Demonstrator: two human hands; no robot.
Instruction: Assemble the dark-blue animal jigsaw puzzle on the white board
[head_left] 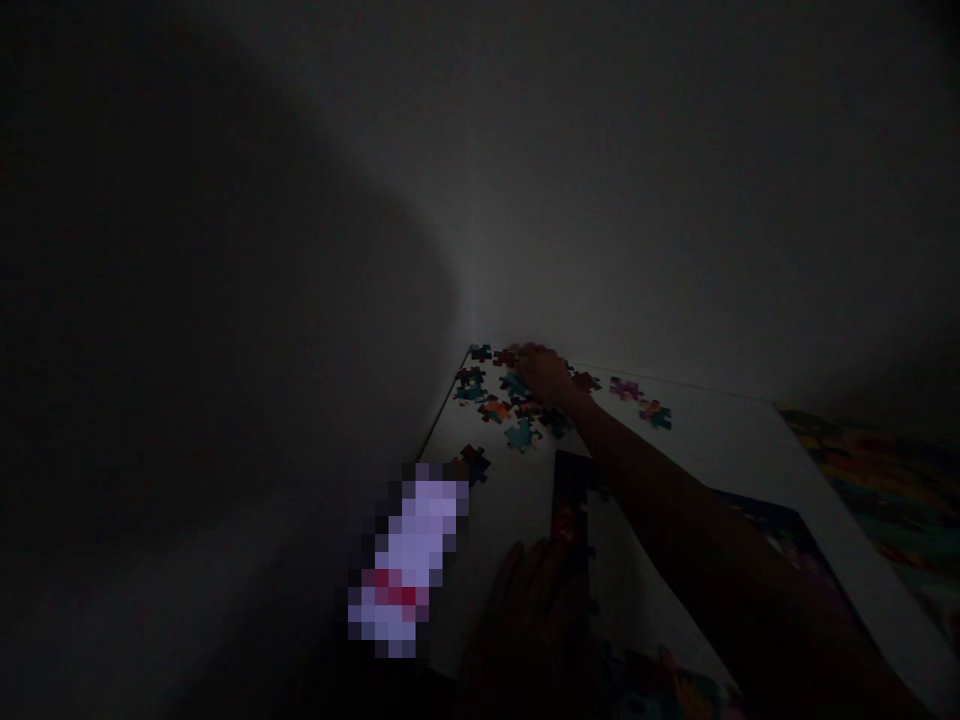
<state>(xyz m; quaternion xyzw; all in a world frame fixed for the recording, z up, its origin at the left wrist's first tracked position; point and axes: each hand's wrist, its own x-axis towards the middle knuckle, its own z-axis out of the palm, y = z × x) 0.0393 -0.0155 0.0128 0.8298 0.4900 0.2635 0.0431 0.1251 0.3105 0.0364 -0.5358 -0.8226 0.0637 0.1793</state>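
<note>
lying around right hand (546, 372), puzzle pieces (523, 435)

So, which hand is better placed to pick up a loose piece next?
Probably the right hand: it reaches in among the loose pieces, while the left hand sits farther back, by the puzzle edge.

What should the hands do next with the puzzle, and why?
Perhaps the right hand should slide one loose piece back toward the dark puzzle strip. That hand is already at the scattered pieces, while the left hand lies by the strip, whose side has knobs sticking out with nothing joined to them. It's too dark to tell which piece fits.
</note>
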